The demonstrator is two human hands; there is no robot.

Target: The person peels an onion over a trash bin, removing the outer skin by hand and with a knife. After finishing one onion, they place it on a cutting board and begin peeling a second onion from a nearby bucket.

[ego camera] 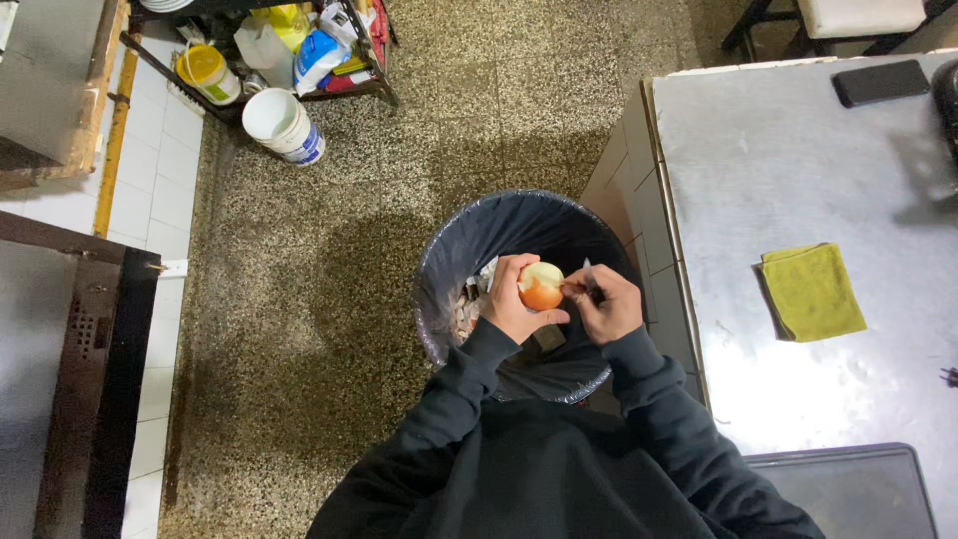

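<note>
Onion [541, 285] being peeled over a bin [449, 250].

The left hand [511, 299] is curled around the onion, gripping it from the left side, directly above the bin's black liner. The onion is pale on top and still orange-brown below. The right hand [604, 302] is closed around a small knife [589, 279], its thumb touching the onion's right side; the blade is mostly hidden. Scraps lie inside the bin. To the right stands a steel table [798, 160] with a folded yellow-green cloth [813, 291] and a dark phone [880, 82] at its far edge. A white bucket [282, 125] sits on the speckled floor, well apart.
</note>
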